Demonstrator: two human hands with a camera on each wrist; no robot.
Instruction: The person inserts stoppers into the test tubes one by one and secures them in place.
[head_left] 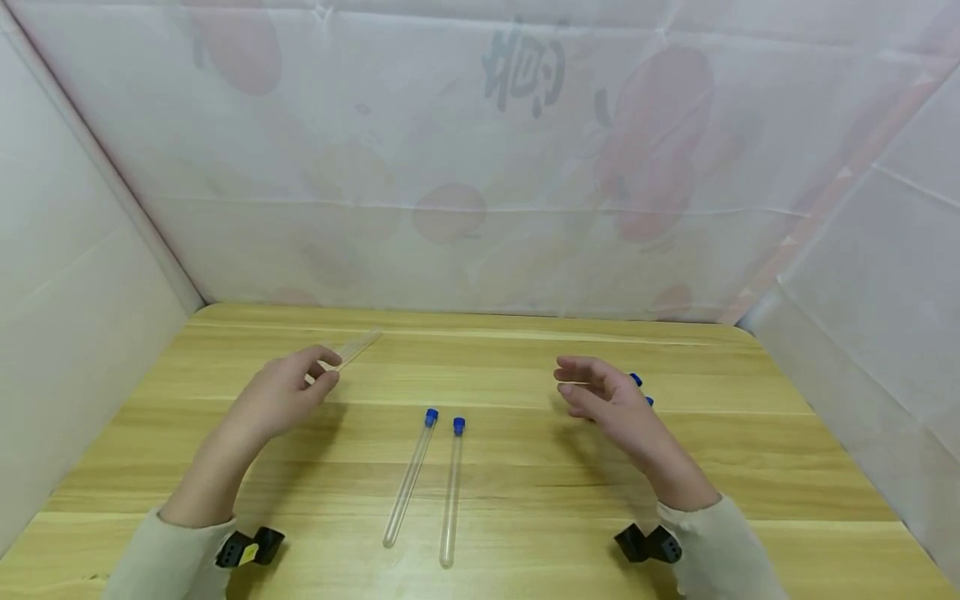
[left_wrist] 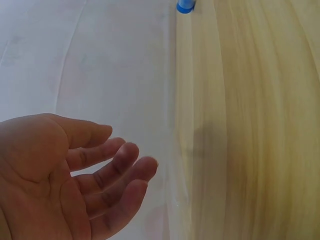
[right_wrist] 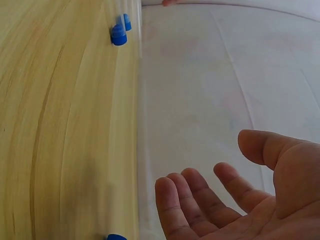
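My left hand (head_left: 288,392) hovers over the left of the wooden table (head_left: 525,467), fingers loosely spread and nothing in the palm (left_wrist: 60,180). Its fingertips are by the near end of an uncapped clear tube (head_left: 352,348); I cannot tell whether they touch. My right hand (head_left: 607,404) hovers over the table's right side, open and empty, palm turned left (right_wrist: 240,205). Just behind it lie two loose blue caps (head_left: 636,380). Between the hands lie two clear tubes with blue caps, one on the left (head_left: 411,475) and one on the right (head_left: 452,492), side by side.
White sheeted walls (head_left: 480,167) close in the table at the back and on both sides. Black wrist mounts (head_left: 247,547) sit at both cuffs near the front edge. The right wrist view shows two blue caps (right_wrist: 119,35) far off and another (right_wrist: 116,237) at its bottom edge.
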